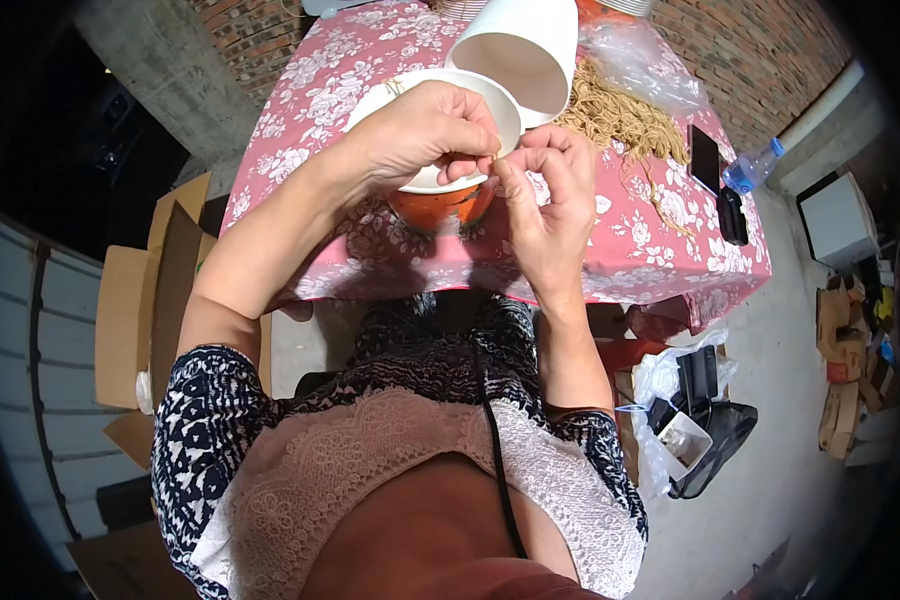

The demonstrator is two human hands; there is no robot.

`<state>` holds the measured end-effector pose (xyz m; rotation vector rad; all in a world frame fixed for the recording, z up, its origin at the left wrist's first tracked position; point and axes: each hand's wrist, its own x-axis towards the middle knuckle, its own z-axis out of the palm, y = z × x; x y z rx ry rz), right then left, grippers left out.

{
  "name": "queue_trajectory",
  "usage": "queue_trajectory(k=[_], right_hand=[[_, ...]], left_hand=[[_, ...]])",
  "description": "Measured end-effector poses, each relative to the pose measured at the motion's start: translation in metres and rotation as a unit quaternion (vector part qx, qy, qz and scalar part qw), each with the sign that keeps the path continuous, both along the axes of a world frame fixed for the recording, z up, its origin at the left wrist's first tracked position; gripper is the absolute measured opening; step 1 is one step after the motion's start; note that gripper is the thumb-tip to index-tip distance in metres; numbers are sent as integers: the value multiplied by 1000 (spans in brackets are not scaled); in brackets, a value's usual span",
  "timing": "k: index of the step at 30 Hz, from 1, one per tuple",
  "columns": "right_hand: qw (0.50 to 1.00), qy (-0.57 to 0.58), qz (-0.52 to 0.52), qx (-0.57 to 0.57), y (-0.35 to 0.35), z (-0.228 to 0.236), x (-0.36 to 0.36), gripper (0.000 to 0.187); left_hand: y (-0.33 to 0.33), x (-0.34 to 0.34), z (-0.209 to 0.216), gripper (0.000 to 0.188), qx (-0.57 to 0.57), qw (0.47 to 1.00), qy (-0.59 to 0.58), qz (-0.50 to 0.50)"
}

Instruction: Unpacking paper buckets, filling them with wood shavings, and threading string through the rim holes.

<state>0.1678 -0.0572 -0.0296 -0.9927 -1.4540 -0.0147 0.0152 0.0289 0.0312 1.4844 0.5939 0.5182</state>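
My left hand [425, 135] is closed in a pinch above a bucket, its fingertips meeting those of my right hand [552, 185], which also pinches. Between them shows a tiny tan bit that looks like the end of a strand of twine [498, 157]; most of it is hidden by the fingers. Below stands the bucket [438, 208], white inside with an orange patterned outside, partly covered by my left hand and forearm. A little tan twine lies at its far rim. Behind it a white bucket [518, 70] lies tipped, its mouth toward me.
A heap of tan twine [625, 115] lies right of the buckets, with clear plastic film [645, 65] behind. Along the right table edge are a phone [704, 157], a black case [732, 217] and a bottle [753, 168]. Cardboard boxes [130, 320] stand left on the floor.
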Motion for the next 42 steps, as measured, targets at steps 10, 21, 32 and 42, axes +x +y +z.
queue_trajectory(k=[10, 21, 32, 42], right_hand=[[1000, -9, 1, -21, 1, -4, 5, 8], [998, -50, -5, -37, 33, 8, 16, 7], [999, -26, -9, -21, 6, 0, 8, 5], [999, -42, -5, -26, 8, -3, 9, 11]], left_hand=[[-1, -1, -1, 9, 66, 998, 9, 1], [-5, -1, 2, 9, 78, 997, 24, -1], [-5, 1, -3, 8, 110, 992, 46, 32], [-16, 6, -5, 5, 293, 948, 95, 78]])
